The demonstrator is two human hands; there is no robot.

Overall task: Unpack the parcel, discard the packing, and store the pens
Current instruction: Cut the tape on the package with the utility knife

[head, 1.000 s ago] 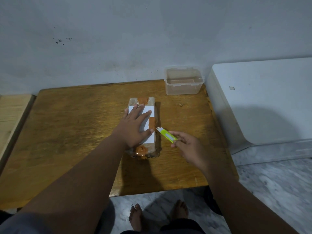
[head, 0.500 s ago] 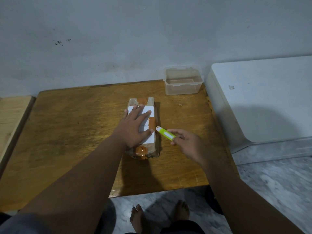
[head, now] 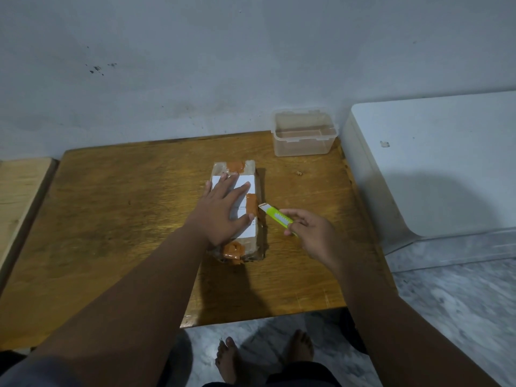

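Head view, note 1.

Observer: Why is your left hand (head: pixel 220 213) spread flat on the parcel (head: pixel 251 241)?

Me: Straight fingers press down on its white label (head: pixel 247 181); that pins the parcel mid-board on the table (head: pixel 125 219); I judge it will not slide under a sideways cut.

Observer: And the right hand (head: pixel 312 233)?

Me: Fingers and thumb pinch the green cutter (head: pixel 277 216) by its rear end; the blade tip meets the orange tape patch (head: pixel 252 203) at the parcel's right edge; that seam looks like the way in.

Observer: Risk?

Me: My left thumb lies just beside the blade; cut angled away from it.
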